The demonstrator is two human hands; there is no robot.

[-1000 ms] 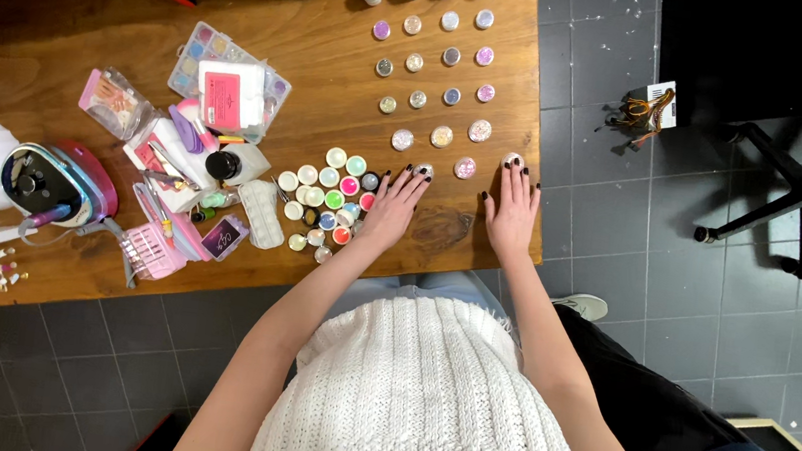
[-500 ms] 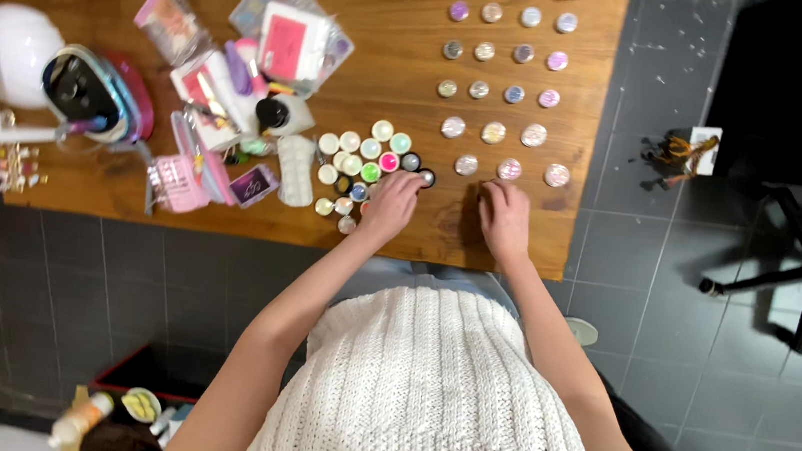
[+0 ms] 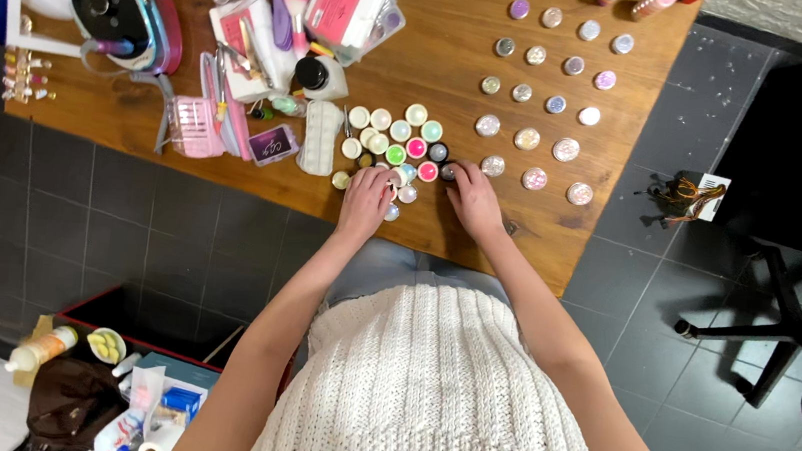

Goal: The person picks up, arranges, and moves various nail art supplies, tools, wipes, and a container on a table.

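Resting on clustered pastel jars (image 3: 401,140) (round lids): 2 hands (image 3: 419,197).

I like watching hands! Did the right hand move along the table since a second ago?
Yes. The right hand slid toward the left hand, from beside the neat rows of glitter pots to the jumbled cluster of small round colourful pots.

We're looking down at a home nail-art corner: a wooden counter (image 3: 180,135) is carrying rows of little glitter pots (image 3: 528,138) at one o'clock, a nail lamp (image 3: 118,12) is sitting at ten o'clock, and grey floor tiles (image 3: 160,218) are spreading below.
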